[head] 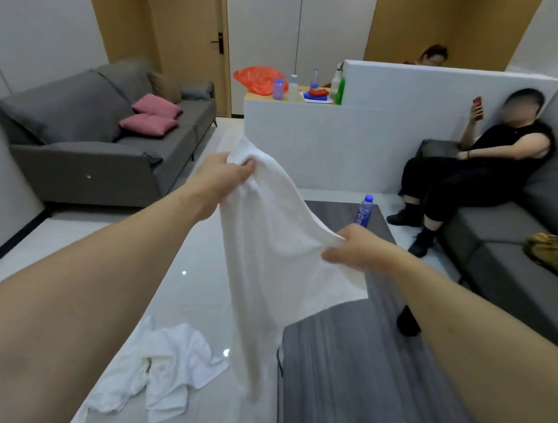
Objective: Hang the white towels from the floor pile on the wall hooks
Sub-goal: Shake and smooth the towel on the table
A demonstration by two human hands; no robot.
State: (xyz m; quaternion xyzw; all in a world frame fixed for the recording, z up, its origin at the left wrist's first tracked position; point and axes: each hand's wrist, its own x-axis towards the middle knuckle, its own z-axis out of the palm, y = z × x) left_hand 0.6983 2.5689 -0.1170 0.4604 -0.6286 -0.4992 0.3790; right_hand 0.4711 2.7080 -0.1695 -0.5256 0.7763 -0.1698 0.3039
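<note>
Pinching one upper corner of a white towel (276,256), the left hand (220,179) held it up at the 11 o'clock side, while the right hand (353,248) gripped a bunched edge at 3 o'clock. Stretched between them, the towel hung down clear of the floor (193,288). At 7 o'clock, the towel pile (158,367) lay crumpled on the floor, just beside a dark worktop (374,376) carrying a water bottle (364,210) at its far end.
</note>
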